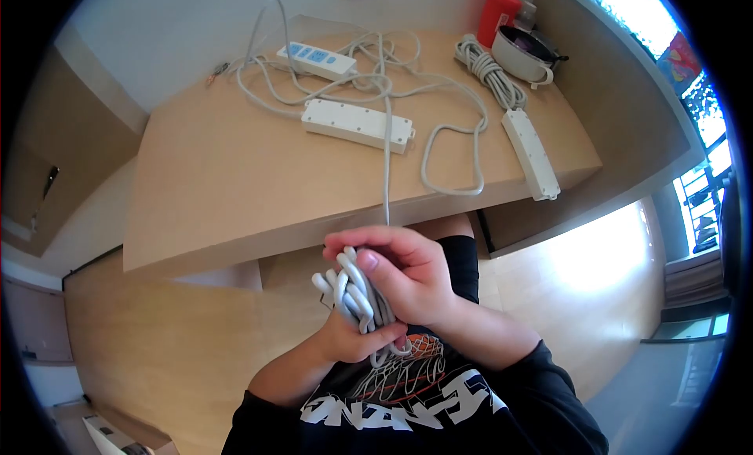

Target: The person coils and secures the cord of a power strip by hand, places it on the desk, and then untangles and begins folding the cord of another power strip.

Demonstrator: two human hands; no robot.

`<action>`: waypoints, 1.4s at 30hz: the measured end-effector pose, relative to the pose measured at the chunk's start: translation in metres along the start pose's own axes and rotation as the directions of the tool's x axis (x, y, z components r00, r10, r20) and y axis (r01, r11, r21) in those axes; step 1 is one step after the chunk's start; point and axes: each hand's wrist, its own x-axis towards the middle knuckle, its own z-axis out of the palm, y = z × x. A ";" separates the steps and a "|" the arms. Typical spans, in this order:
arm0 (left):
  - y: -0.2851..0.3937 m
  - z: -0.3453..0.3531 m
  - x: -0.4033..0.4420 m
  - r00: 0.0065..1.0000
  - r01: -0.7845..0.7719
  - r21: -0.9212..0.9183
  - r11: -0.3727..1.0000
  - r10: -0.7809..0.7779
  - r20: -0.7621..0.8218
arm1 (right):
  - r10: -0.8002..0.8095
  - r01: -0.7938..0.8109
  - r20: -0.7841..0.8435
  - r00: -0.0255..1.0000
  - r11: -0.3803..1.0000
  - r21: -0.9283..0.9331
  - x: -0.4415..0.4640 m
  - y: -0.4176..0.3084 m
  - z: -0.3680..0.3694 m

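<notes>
Black and creased, the shirt [471, 435] carries an orange basketball [423, 346] over a net and a row of large white letters [404, 408], too folded to read with certainty. Just above it, both hands grip a coil [359, 298] of pale cable: the left hand [353, 339] is closed around its lower part, thumb across the front, while the right hand [416, 278] curls over its upper part, thumb pressed to the loops. The coil is off the desk [235, 169], in front of its near edge.

A lead [387, 188] runs from the hands up onto the desk, crossing the middle strip [345, 121]. Behind that strip, the labelled strip [318, 60] has blue markings, too small to read, with loose cable [478, 133] looped around it. To the right, another strip [532, 155] lies near the desk's side, its cable bundled [494, 74] above it, beside a pot [519, 60]. A red bottle [500, 17] bears small white print, illegible.
</notes>
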 end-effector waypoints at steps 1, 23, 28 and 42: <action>0.005 0.000 0.001 1.000 0.007 0.018 1.000 -0.007 0.007 | -0.051 0.051 -0.008 0.999 0.998 -0.023 0.001 -0.002 0.002; -0.011 -0.004 0.005 0.968 -0.252 0.107 0.962 0.249 0.038 | -0.066 0.138 0.215 0.974 0.931 -0.337 -0.011 -0.009 -0.023; 0.001 0.009 0.012 0.986 -0.166 -0.028 0.986 0.167 0.004 | -0.021 0.002 0.162 0.987 0.993 0.118 -0.013 0.001 -0.019; -0.032 -0.009 0.022 0.962 -0.273 0.404 0.873 0.240 0.131 | -0.004 0.007 0.256 0.967 1.000 -0.008 0.000 -0.015 -0.019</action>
